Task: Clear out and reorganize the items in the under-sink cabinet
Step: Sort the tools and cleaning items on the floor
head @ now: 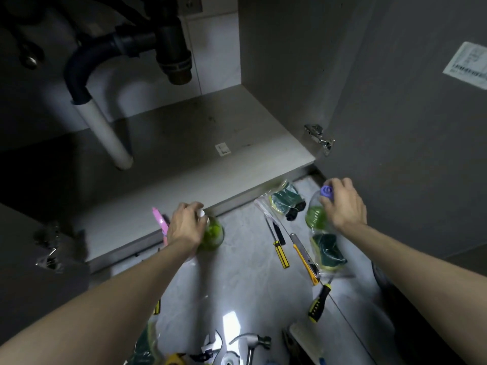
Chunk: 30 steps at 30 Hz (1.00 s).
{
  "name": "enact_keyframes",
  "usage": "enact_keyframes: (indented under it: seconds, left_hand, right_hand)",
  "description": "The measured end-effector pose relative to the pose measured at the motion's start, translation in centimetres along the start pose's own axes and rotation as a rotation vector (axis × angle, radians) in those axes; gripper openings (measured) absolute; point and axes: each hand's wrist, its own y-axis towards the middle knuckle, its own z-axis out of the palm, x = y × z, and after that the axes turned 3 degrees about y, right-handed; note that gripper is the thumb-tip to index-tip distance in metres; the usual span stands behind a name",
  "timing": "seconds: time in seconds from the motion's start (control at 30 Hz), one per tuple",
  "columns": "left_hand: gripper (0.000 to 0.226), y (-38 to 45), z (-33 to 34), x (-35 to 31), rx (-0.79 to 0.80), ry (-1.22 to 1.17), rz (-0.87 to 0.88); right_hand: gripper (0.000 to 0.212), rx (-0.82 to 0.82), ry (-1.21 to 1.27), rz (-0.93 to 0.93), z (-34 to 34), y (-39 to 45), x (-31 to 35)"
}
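Both arms are reaching forward, palms down. The left hand (185,224) is gripping a green bottle (213,234) at centre frame; the right hand (344,205) is gripping a purple-capped bottle (316,216) at right, above the floor (245,280).

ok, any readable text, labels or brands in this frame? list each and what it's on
No text here can be read.
White sticker on the open cabinet door: barcode-like print and small lines, too blurred to read.
Small white sticker on the cabinet floor: too small to read.
Bottles under the left hand and right hand: no label visible.
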Motion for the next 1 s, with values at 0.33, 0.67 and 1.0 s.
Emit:
enact_keyframes:
  seconds: [0.33,0.67,1.0]
  left_hand:
    - [0.012,0.6,0.1,0.2,-0.050,-0.012,0.033]
    - [0.033,1.0,0.7,0.5,-0.071,-0.162,-0.063]
    - [0.042,-1.1,1.0,0.6,-0.065,-0.177,-0.088]
  right_hand:
    - [0.028,0.096,0.318,-0.242,3.8,-0.9,9.6]
    - [0.038,0.337,0.480,-0.288,10.6,-2.6,15.5]
    - [0.068,0.309,0.513,-0.216,10.5,-3.1,11.1]
